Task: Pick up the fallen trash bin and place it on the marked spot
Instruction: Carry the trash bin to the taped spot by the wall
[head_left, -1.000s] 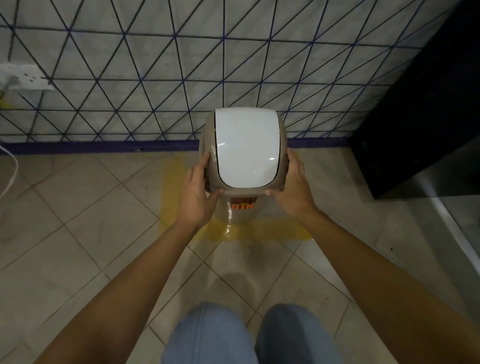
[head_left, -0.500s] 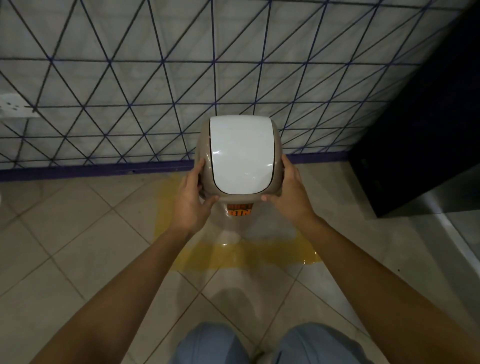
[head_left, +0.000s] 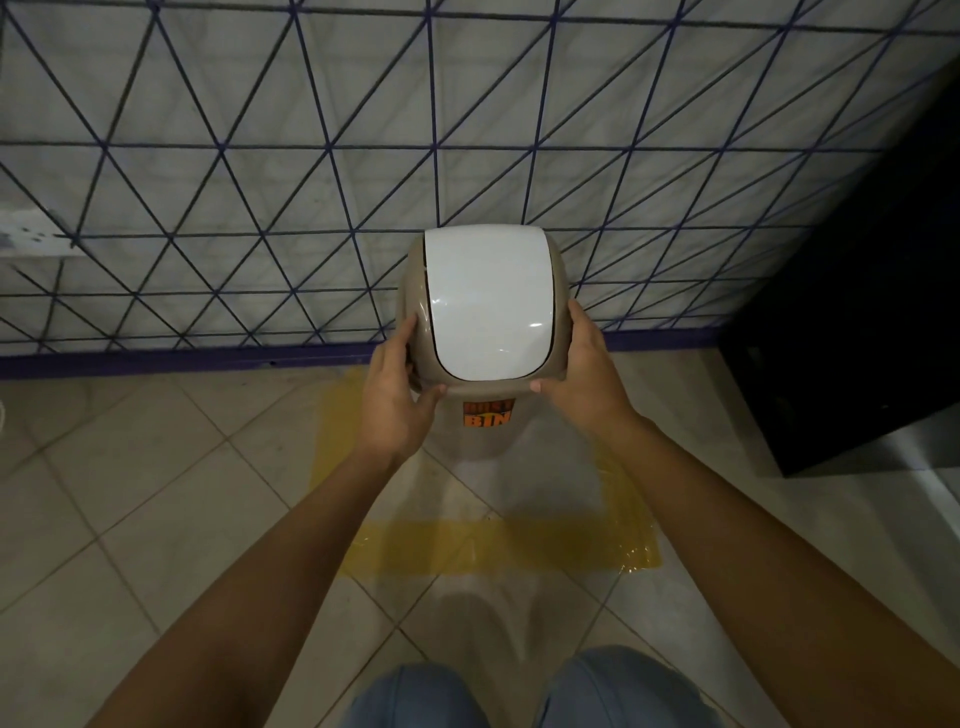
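The trash bin (head_left: 485, 306) is upright, beige with a white swing lid and an orange "BIN" label on its front. My left hand (head_left: 397, 397) grips the left side of its top rim, thumb under the front edge. My right hand (head_left: 584, 376) grips the right side the same way. The bin's base sits inside the yellow taped square (head_left: 498, 551) on the floor, toward the wall end; whether the base touches the floor I cannot tell.
A tiled wall with a dark triangle pattern (head_left: 311, 156) rises just behind the bin. A black cabinet (head_left: 857, 312) stands to the right. A white wall socket (head_left: 31, 239) is at far left. My knees (head_left: 519, 691) show at the bottom edge.
The bin has moved a little away from me toward the wall, still held by both hands. More of the yellow mark's front strip now shows in front of the bin.
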